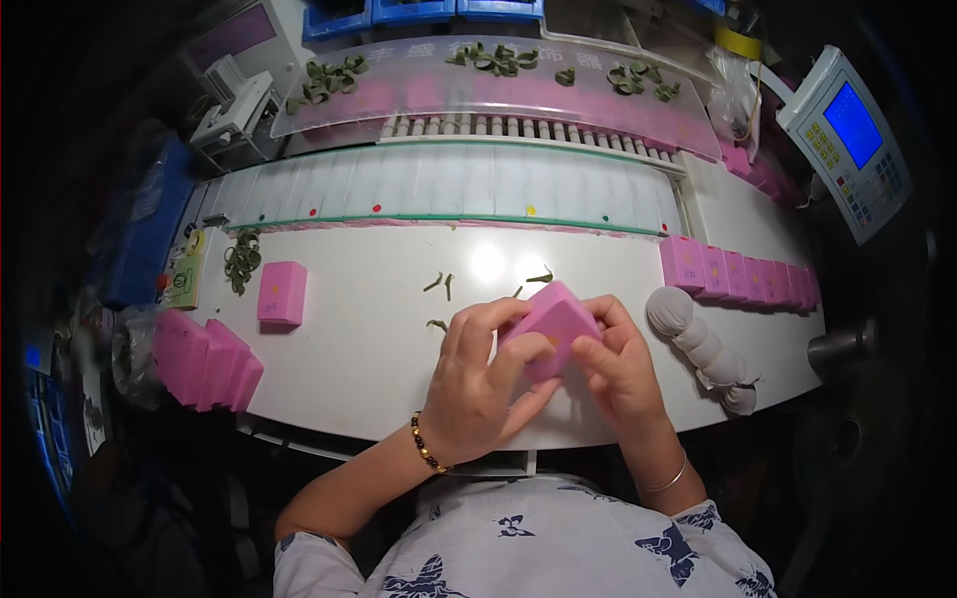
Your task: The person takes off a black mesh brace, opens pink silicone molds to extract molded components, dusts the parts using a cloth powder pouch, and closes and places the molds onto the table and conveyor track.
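Note:
A pink block [560, 317] is held tilted above the white table [369, 349], between my two hands. My left hand [474, 379] has its fingers wrapped round the block's left side. On the right side, my right hand [623, 374] grips it, with the thumb on the near face. Small green twisted pieces [448, 287] lie on the table just beyond and left of my hands. Another pink block [283, 293] stands alone at the left, beside a bunch of green pieces [242, 261].
Leaning pink blocks [204, 361] are at the left edge. A row of pink blocks [736, 274] and a wrapped white bundle [698, 342] lie at right. Behind are a glass-topped strip [439, 184], rollers [498, 127], a clear shelf [419, 95] and a keypad display [847, 140].

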Action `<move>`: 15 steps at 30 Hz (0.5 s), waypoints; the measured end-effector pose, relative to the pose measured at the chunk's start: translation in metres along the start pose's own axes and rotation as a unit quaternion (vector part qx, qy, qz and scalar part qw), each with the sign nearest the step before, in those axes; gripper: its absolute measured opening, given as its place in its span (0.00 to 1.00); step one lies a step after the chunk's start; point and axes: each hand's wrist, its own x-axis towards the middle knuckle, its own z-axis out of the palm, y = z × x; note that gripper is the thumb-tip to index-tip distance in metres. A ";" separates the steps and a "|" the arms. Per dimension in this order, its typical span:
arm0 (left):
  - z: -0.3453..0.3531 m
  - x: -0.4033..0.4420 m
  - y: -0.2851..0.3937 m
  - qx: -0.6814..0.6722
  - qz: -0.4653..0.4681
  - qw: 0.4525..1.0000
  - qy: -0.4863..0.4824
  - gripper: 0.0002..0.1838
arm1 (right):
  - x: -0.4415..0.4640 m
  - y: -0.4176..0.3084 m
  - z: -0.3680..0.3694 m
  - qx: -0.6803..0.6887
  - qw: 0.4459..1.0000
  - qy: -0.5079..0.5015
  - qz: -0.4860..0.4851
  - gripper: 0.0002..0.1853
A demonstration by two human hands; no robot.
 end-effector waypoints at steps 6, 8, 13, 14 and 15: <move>-0.011 0.021 -0.063 -0.057 -0.189 0.980 0.024 0.20 | 0.004 -0.007 0.014 -0.031 0.998 0.053 0.019 0.19; -0.017 0.035 -0.109 -0.025 -0.268 0.960 0.074 0.19 | 0.002 -0.008 0.013 -0.063 0.995 0.066 0.036 0.20; -0.008 0.068 -0.156 0.119 -0.226 0.966 0.045 0.21 | -0.007 -0.001 -0.001 -0.075 0.991 0.093 0.063 0.19; -0.001 0.073 -0.158 0.119 -0.228 0.965 0.047 0.21 | -0.009 -0.001 -0.002 -0.077 0.991 0.091 0.064 0.19; 0.005 0.079 -0.157 0.145 -0.239 0.959 0.043 0.23 | -0.011 -0.001 -0.003 -0.075 0.991 0.096 0.063 0.19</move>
